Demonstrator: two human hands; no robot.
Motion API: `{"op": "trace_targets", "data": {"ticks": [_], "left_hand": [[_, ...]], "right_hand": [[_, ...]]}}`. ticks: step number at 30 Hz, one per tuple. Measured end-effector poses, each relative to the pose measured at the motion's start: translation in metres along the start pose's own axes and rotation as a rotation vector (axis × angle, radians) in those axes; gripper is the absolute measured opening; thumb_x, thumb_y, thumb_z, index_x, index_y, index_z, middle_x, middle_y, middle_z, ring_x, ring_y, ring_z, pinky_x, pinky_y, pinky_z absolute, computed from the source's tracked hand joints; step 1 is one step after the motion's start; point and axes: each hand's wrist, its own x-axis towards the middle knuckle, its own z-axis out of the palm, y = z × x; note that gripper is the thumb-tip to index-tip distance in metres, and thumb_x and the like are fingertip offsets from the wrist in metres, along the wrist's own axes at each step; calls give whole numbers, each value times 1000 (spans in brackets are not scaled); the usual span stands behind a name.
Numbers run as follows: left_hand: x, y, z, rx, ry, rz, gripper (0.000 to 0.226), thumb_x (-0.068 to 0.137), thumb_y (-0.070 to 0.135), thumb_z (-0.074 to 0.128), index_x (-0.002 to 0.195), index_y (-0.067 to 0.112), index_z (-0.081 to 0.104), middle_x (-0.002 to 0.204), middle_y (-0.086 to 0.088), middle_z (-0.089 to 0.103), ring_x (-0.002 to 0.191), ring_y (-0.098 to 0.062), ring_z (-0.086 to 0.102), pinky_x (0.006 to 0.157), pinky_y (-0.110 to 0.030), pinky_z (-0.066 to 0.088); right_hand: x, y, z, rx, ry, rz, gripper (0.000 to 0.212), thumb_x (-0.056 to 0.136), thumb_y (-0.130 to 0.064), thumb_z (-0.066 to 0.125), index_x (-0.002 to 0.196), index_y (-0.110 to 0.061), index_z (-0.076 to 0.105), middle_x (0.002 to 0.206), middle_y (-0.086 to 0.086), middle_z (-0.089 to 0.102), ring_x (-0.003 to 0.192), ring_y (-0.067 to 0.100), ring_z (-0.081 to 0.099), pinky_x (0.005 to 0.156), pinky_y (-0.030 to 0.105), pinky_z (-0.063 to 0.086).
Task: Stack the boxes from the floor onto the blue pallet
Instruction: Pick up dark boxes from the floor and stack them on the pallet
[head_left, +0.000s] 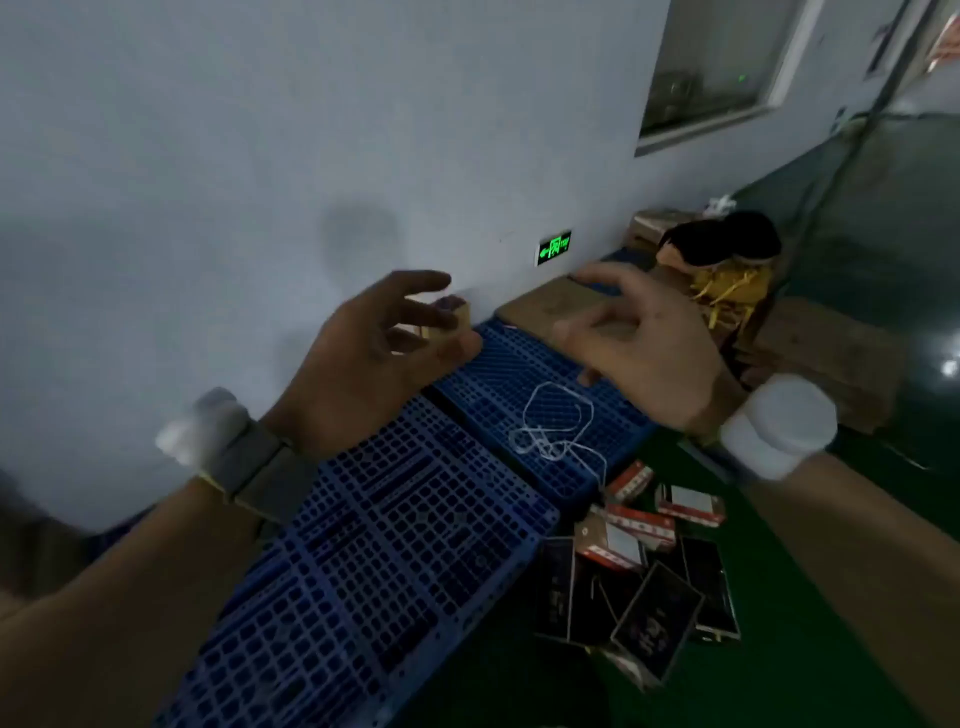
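Two blue lattice pallets (395, 540) lie end to end along the pale wall. Several small boxes (644, 577), some red-and-white and some black, lie in a heap on the green floor right of the pallets. A small tan box (449, 322) stands on the pallet by the wall, partly hidden behind my left hand (374, 353), whose fingers are spread around it; whether they touch it I cannot tell. My right hand (639, 343) hovers open above the far pallet with nothing in it.
A loop of white string (556, 426) lies on the far pallet. Flat brown cardboard (550, 301) sits past the pallet's far end. More cartons (821, 353), a yellow bundle and a dark object stand at the right. A green exit sign (554, 247) glows low on the wall.
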Motion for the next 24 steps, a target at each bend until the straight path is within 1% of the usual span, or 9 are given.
{"op": "trace_targets", "data": {"ticks": [2, 4, 7, 9, 12, 15, 17, 20, 24], "left_hand": [[24, -14, 23, 39, -8, -21, 56, 68, 52, 72, 121, 37, 61, 110, 8, 72, 88, -8, 73, 71, -16, 58], [36, -22, 37, 63, -22, -48, 51, 69, 52, 71, 117, 37, 62, 110, 8, 71, 88, -6, 72, 72, -13, 57], [82, -33, 74, 121, 38, -104, 54, 70, 54, 67, 120, 36, 60, 111, 11, 70, 90, -4, 71, 77, -16, 58], [114, -39, 106, 103, 51, -169, 53, 73, 51, 66, 122, 34, 57, 113, 11, 69, 91, -4, 70, 79, -17, 55], [150, -49, 137, 109, 45, -227, 50, 73, 50, 65, 121, 39, 55, 113, 17, 68, 91, 0, 70, 77, -12, 53], [171, -62, 148, 100, 77, -259, 44, 75, 47, 66, 117, 41, 56, 106, 22, 69, 88, 1, 71, 74, -8, 52], [180, -68, 142, 106, 89, -278, 44, 74, 50, 66, 116, 44, 56, 105, 23, 70, 88, 1, 71, 73, -9, 53], [189, -76, 124, 122, 92, -297, 46, 71, 57, 64, 115, 47, 56, 108, 18, 71, 90, -1, 71, 74, -16, 54], [195, -99, 82, 107, 100, -260, 54, 69, 60, 63, 118, 40, 58, 105, 18, 73, 89, -3, 72, 70, -16, 58]], "right_hand": [[16, 32, -6, -33, -55, 30, 47, 84, -33, 72, 128, -25, 55, 90, -8, 73, 53, 8, 69, 60, 17, 56], [22, 59, -9, -61, -111, 76, 54, 83, -40, 70, 132, -29, 51, 92, -13, 71, 56, 12, 70, 64, 30, 61], [57, 107, -28, -77, -187, 78, 61, 79, -54, 63, 134, -34, 48, 95, -17, 70, 57, 22, 70, 62, 41, 60], [83, 139, -46, -109, -245, 57, 61, 79, -53, 61, 134, -30, 50, 98, -15, 70, 55, 26, 68, 58, 45, 58], [117, 173, -62, -164, -303, 6, 65, 80, -55, 58, 138, -27, 49, 103, -13, 70, 51, 18, 65, 54, 44, 56], [147, 193, -61, -137, -356, 6, 66, 80, -55, 56, 139, -27, 46, 105, -12, 69, 54, 18, 66, 55, 41, 56], [160, 200, -51, -105, -374, 30, 65, 80, -55, 57, 139, -29, 46, 104, -13, 69, 54, 17, 66, 55, 40, 57], [171, 199, -36, -72, -371, 44, 63, 81, -53, 58, 138, -28, 47, 102, -12, 70, 51, 16, 66, 54, 41, 57], [177, 183, -5, -104, -334, 63, 61, 81, -51, 60, 137, -27, 49, 100, -11, 71, 53, 20, 67, 55, 44, 57]]}}
